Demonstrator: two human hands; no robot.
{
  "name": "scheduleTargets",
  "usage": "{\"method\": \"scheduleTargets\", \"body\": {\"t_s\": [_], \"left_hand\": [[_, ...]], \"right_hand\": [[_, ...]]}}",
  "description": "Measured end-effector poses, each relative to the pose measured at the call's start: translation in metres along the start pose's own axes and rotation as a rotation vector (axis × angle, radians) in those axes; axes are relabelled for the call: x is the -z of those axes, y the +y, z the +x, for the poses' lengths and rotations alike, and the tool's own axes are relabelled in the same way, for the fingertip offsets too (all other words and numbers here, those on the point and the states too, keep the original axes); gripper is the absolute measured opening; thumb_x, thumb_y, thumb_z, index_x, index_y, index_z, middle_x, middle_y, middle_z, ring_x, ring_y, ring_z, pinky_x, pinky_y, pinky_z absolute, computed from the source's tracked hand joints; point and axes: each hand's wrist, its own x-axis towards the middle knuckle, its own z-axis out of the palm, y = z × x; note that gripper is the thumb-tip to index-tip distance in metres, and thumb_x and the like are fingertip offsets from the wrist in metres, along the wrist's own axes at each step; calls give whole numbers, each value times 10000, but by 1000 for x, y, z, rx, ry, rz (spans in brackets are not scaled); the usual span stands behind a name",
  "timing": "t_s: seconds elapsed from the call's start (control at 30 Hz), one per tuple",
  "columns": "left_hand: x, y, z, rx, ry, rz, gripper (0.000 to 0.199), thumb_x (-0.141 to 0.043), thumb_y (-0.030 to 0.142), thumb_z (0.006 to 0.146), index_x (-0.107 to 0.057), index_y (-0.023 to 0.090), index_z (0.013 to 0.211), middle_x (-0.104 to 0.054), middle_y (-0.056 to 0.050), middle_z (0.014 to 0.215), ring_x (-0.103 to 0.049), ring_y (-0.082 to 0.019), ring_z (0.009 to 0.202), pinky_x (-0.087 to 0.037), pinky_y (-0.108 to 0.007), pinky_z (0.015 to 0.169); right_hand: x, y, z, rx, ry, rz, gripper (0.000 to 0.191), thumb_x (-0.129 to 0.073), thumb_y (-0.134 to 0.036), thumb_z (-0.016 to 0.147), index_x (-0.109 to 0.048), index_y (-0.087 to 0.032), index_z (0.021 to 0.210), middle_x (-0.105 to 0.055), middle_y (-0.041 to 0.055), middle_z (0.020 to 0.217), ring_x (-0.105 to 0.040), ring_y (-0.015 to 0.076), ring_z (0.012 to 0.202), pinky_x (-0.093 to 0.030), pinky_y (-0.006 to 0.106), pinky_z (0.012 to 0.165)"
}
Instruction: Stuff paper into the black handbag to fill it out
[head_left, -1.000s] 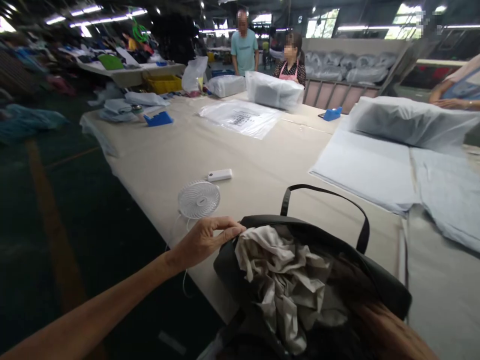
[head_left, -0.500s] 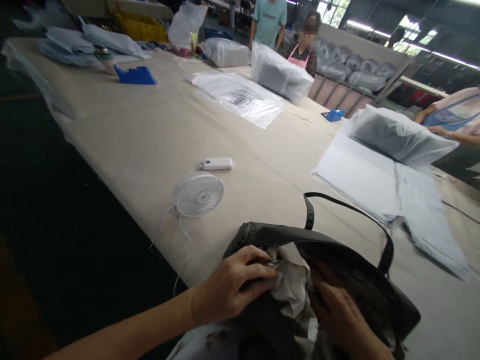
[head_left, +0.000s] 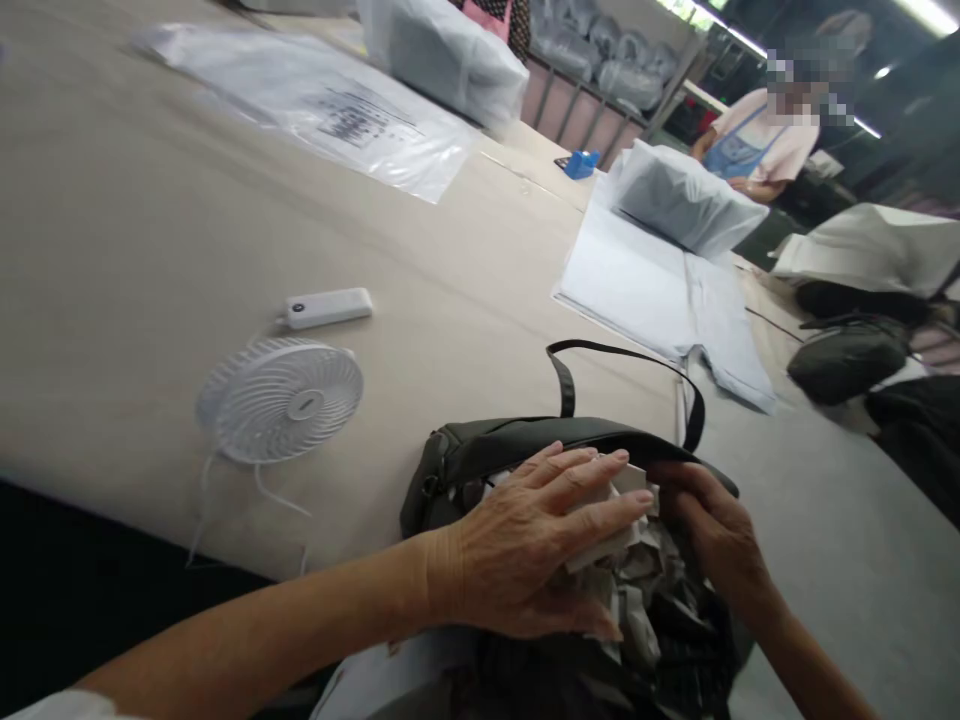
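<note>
A dark green bag [head_left: 480, 455] with a black strap [head_left: 630, 370] sits at the near edge of the beige table [head_left: 150, 230]. Crumpled grey-white paper [head_left: 637, 590] fills its opening. My left hand [head_left: 525, 545] lies flat, palm down, on the paper with fingers spread and pointing right. My right hand [head_left: 712, 530] reaches into the bag from the right, its fingers curled at the bag's rim and against the paper; I cannot see whether it grips anything.
A small white fan [head_left: 281, 400] with a cord lies left of the bag, a white power bank [head_left: 328, 308] behind it. Farther off lie light blue fabric [head_left: 652, 290], clear plastic bags [head_left: 330, 110], wrapped bundles [head_left: 682, 195] and a blue tape dispenser [head_left: 581, 163]. A person in an apron [head_left: 757, 140] stands far right.
The view has dropped and swung right. My left hand went from pinching the bag's rim to lying flat on the paper, which now sits lower in the bag. My right hand moved to the rim.
</note>
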Motion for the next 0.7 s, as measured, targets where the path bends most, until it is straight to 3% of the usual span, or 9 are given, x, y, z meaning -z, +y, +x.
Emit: {"method": "scheduleTargets", "body": {"t_s": [0.07, 0.13, 0.23, 0.3, 0.37, 0.5, 0.57, 0.63, 0.7], "left_hand": [[-3, -1, 8, 86, -177, 105, 878, -753, 290, 776, -339, 238, 1548, -511, -188, 1474, -582, -373, 1243, -513, -534, 1019], [-2, -8, 8, 160, -290, 150, 736, -690, 150, 712, -514, 250, 1419, -664, -118, 1174, -680, -293, 949, -580, -395, 788], [10, -17, -3, 136, -229, 33, 332, -619, 134, 785, -673, 246, 1093, -651, -50, 937, -650, -203, 821, -525, -272, 707], [21, -20, -13, 125, -122, -99, 244, -554, 114, 863, -661, 232, 1048, -648, -53, 967, -649, -173, 872, -515, -235, 758], [32, -23, -22, 133, -68, -204, 222, -521, 133, 914, -648, 226, 1070, -649, -63, 1004, -655, -161, 884, -521, -221, 779], [46, -34, -40, 257, -10, -348, 113, -579, 301, 956, -666, 240, 994, -672, -56, 948, -658, -177, 797, -530, -244, 677], [48, -37, -49, 376, 73, -363, 35, -643, 279, 926, -669, 257, 925, -687, -23, 910, -659, -174, 784, -523, -239, 658], [45, -36, -55, 447, 132, -365, 25, -674, 232, 900, -664, 255, 896, -689, -3, 876, -660, -168, 779, -521, -232, 665], [37, -30, -55, 449, 125, -399, 27, -653, 214, 912, -648, 233, 892, -676, -12, 854, -653, -165, 775, -521, -236, 684]], "right_hand": [[-3, 2, -1, 170, -176, -255, 270, -465, -312, 973, -706, -190, 995, -727, 108, 1015, -684, 247, 1025, -549, 430, 983], [-5, 7, -3, 301, -372, -463, 306, -449, -336, 988, -714, -183, 987, -696, 145, 1129, -638, 289, 1125, -486, 510, 1057], [-7, 18, -8, 369, -486, -595, 366, -538, -365, 945, -660, -135, 1203, -633, 199, 1261, -600, 331, 1173, -488, 536, 1034], [-9, 23, -10, 419, -490, -573, 537, -625, -376, 883, -570, -102, 1342, -602, 212, 1309, -568, 338, 1221, -479, 514, 1046], [-9, 23, -9, 443, -477, -562, 581, -669, -371, 846, -559, -99, 1348, -611, 205, 1295, -557, 340, 1229, -466, 502, 1053], [13, 15, -4, 400, -528, -662, 309, -632, -275, 844, -659, -134, 1118, -684, 146, 1062, -632, 306, 1033, -506, 440, 895], [28, 18, -7, 368, -557, -708, 231, -600, -202, 814, -670, -152, 1028, -691, 117, 979, -647, 282, 961, -501, 411, 851], [35, 27, -16, 375, -499, -713, 278, -569, -156, 769, -690, -163, 1019, -711, 127, 1008, -658, 290, 983, -504, 421, 882], [31, 39, -26, 383, -359, -667, 321, -563, -176, 749, -727, -193, 1025, -731, 129, 1062, -669, 298, 1015, -524, 415, 905]]}}
